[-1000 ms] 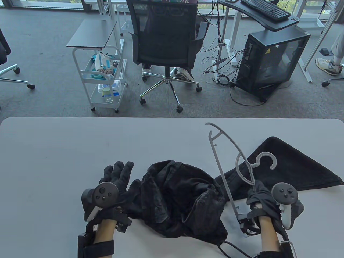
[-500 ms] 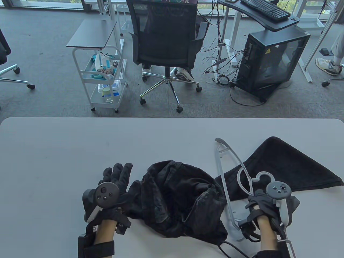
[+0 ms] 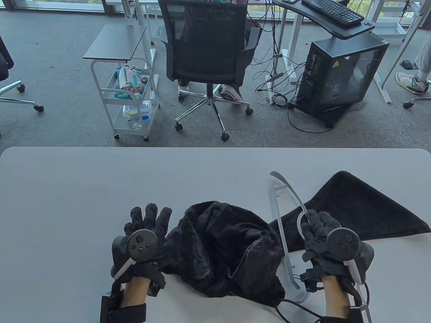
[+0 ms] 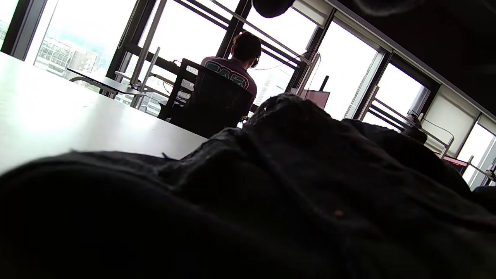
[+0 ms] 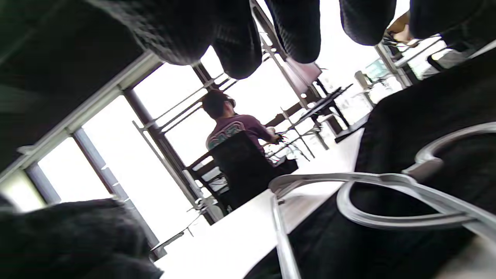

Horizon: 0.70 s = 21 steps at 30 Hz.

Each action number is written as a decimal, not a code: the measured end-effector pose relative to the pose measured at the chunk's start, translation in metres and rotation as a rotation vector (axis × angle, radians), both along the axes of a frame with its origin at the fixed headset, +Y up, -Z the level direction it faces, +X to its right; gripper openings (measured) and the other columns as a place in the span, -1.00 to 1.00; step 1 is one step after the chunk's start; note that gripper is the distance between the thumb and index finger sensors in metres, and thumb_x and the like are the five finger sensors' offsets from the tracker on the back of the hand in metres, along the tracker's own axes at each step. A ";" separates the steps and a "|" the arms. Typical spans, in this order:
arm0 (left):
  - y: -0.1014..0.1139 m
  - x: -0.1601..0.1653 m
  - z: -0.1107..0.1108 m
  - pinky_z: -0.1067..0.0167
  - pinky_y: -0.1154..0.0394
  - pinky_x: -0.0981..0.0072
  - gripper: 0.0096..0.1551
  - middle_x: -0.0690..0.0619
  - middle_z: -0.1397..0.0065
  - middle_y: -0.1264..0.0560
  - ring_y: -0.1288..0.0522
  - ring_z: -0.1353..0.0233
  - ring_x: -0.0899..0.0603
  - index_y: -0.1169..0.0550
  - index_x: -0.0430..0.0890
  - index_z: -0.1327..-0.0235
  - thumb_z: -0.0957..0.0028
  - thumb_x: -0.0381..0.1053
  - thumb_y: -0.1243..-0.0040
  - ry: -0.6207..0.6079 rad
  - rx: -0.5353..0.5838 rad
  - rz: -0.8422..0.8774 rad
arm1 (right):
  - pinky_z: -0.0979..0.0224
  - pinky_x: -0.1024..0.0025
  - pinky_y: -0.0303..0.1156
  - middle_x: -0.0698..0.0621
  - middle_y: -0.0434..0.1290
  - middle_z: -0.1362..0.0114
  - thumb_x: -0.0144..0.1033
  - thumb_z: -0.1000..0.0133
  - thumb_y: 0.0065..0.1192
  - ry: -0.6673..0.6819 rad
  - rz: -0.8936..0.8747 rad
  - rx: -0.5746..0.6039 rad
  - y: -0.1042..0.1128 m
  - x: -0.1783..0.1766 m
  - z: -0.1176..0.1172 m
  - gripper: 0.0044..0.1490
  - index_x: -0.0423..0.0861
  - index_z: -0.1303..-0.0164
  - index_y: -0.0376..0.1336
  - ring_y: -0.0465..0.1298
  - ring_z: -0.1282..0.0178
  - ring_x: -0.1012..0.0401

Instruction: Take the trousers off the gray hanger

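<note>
Two gloved hands rest on a pale gray counter [image 3: 101, 181], each with a dark tracker strapped to its back. Between them lies a crumpled heap of black fabric trousers [image 3: 222, 249], bunched near the counter's front edge, with one flat leg stretching away to the right toward the counter's right edge.

On the left, the left hand [image 3: 148, 225] lies flat with its fingers spread and straight, palm down, touching the left edge of the trousers. From the left wrist view, dark cloth fills almost the whole frame, with the counter beyond it.

On the right, the right hand [image 3: 320, 232] sits over the hook end of a thin gray plastic hanger [image 3: 277, 218]. Its fingers reach across the hook, but whether they curl around it cannot be told. The hanger lies on the counter, its long bar running from near the front edge away from the person, just right of the bunched trousers. Its curved arm and hook lie on top of the flat trouser leg; the right wrist view shows the gray loop resting on black cloth.
</note>
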<state>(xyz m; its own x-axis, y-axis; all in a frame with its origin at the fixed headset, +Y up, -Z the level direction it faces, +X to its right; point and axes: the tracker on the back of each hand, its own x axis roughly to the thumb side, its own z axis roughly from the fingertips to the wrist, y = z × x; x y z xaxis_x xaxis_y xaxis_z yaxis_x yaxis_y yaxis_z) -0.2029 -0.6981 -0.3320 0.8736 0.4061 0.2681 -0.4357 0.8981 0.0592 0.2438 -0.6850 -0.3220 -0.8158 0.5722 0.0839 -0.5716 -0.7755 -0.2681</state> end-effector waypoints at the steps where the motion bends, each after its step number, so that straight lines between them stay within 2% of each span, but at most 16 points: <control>1: 0.000 0.002 0.000 -0.20 0.19 -0.72 -0.06 -0.34 -0.78 0.14 0.33 -0.55 -0.70 -0.03 -0.01 -0.73 -0.18 0.44 0.20 -0.007 -0.002 -0.002 | -0.35 -0.44 0.13 -0.20 0.05 -0.68 0.08 -0.15 0.06 0.019 0.021 0.010 0.003 -0.007 0.002 -0.20 -0.04 -0.58 0.13 0.02 -0.58 -0.42; 4: 0.000 0.009 0.002 -0.20 0.20 -0.72 -0.05 -0.34 -0.78 0.16 0.34 -0.55 -0.70 0.02 0.00 -0.73 -0.18 0.45 0.22 -0.028 -0.003 -0.022 | -0.38 -0.49 0.03 -0.14 -0.05 -0.73 0.20 -0.14 0.00 0.117 0.101 0.021 0.009 -0.035 0.005 -0.11 0.00 -0.64 0.04 -0.11 -0.62 -0.41; 10: -0.004 0.017 0.003 -0.20 0.21 -0.72 -0.04 -0.34 -0.78 0.20 0.37 -0.55 -0.70 0.08 0.03 -0.73 -0.18 0.45 0.25 -0.048 -0.034 -0.066 | -0.35 -0.59 -0.23 -0.12 -0.19 -0.78 0.32 -0.12 -0.17 0.227 0.139 -0.080 0.003 -0.061 0.003 -0.03 0.04 -0.70 -0.07 -0.36 -0.62 -0.40; 21: -0.006 0.020 0.005 -0.20 0.21 -0.71 -0.05 -0.34 -0.77 0.21 0.37 -0.55 -0.68 0.07 0.03 -0.73 -0.18 0.45 0.26 -0.046 -0.041 -0.091 | -0.32 -0.61 -0.23 -0.17 -0.16 -0.77 0.33 -0.12 -0.25 0.203 0.078 -0.111 -0.005 -0.053 0.003 0.00 0.00 -0.70 -0.08 -0.34 -0.61 -0.42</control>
